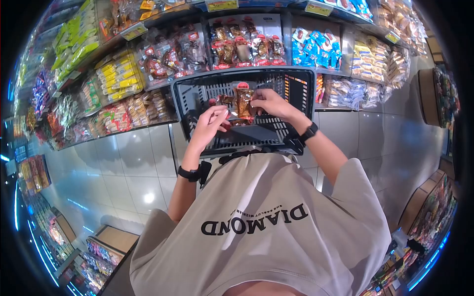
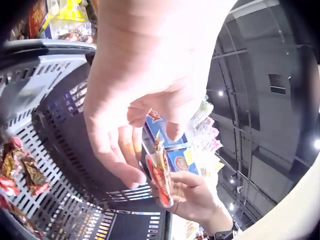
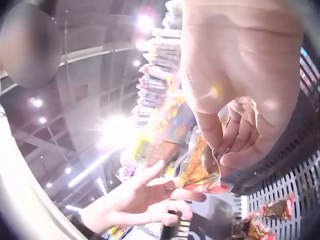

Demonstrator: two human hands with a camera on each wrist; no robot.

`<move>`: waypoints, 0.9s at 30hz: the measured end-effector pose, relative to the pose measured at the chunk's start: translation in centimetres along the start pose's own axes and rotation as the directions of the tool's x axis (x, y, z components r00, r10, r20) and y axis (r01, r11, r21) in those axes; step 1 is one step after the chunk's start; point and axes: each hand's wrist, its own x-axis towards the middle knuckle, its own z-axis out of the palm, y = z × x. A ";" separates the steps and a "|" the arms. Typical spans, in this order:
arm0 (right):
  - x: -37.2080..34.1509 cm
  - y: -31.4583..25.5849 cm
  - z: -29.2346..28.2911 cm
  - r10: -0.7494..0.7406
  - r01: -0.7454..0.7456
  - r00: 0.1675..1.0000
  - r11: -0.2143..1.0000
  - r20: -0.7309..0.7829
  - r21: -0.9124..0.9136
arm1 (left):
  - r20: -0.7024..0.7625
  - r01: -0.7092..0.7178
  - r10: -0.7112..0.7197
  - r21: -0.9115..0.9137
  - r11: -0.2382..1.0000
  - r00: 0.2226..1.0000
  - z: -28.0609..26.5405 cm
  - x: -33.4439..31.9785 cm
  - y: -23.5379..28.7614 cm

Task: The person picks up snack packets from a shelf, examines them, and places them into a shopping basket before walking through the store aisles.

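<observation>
My right hand (image 1: 274, 104) pinches a clear plastic snack packet (image 1: 244, 103) by its edge, with brown food inside and red at its end. It holds the packet over a dark grey shopping basket (image 1: 178, 106). My left hand (image 1: 211, 124) is beside the packet, its fingers loosely extended and holding nothing. In the right wrist view the left hand (image 3: 145, 202) has its fingers apart close under the packet (image 3: 202, 165). Similar packets (image 2: 34, 175) lie in the basket, partly hidden by the hands in the head view.
Shelf bins beyond the basket hold similar red-ended packets (image 1: 269, 49), blue packets (image 1: 316, 49) and yellow packets (image 1: 118, 74). Price tags (image 1: 222, 5) line the shelf above. Tiled floor (image 1: 128, 163) shows on both sides, with more display stands (image 1: 437, 96) at the edges.
</observation>
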 end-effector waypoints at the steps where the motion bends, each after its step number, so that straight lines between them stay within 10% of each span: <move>1: -1.3 -1.4 -0.1 0.002 -0.002 1.000 1.000 -0.011 0.001 | 0.011 0.000 0.000 0.000 1.000 1.000 0.5 0.0 0.7; 7: -5.8 -5.2 0.2 -0.067 0.053 0.994 0.986 0.089 0.156 | 0.209 -0.036 0.046 -0.048 0.998 0.977 3.3 -0.3 5.2; 20: -6.3 -6.0 1.5 -0.130 0.117 0.991 0.942 0.020 0.313 | 0.086 -0.359 0.349 0.218 0.907 0.933 3.2 -0.4 5.2; 27: -6.5 -6.8 2.4 -0.158 0.172 0.985 0.926 -0.067 0.336 | 0.006 -0.170 0.170 0.041 0.985 0.985 4.6 -1.4 7.7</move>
